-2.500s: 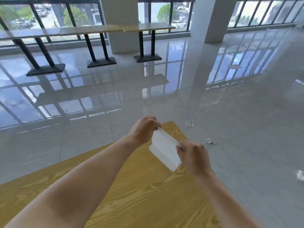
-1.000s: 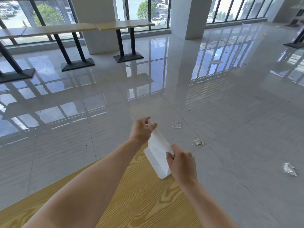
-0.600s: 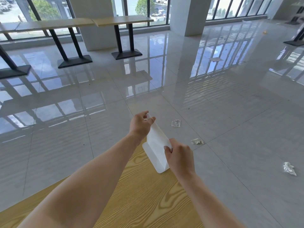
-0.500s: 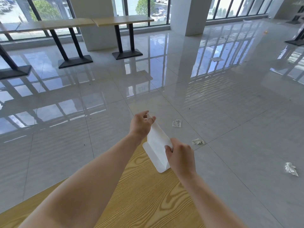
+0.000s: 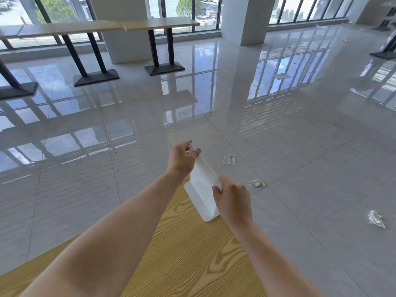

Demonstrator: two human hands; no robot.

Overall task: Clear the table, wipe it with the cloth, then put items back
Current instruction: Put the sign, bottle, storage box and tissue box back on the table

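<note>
A white upright sign stand (image 5: 202,189) sits with its flat base on the far corner of the yellow wood-grain table (image 5: 182,254). My left hand (image 5: 182,160) holds the stand's far top corner, the fingers loosely around the panel's edge. My right hand (image 5: 232,200) pinches the near top corner of the panel, thumb on the front face. The panel stands slightly tilted between both hands. No cloth is in view.
Crumpled wrappers (image 5: 229,159) (image 5: 256,183) (image 5: 376,219) lie on the glossy tiled floor past the table's corner. Long tables on black pedestal legs (image 5: 94,28) stand by the windows, and a white pillar (image 5: 244,18) rises at the back.
The stand went from held above the table to resting with its base on the far corner. My left fingers loosened around its top. The view turned slightly.
</note>
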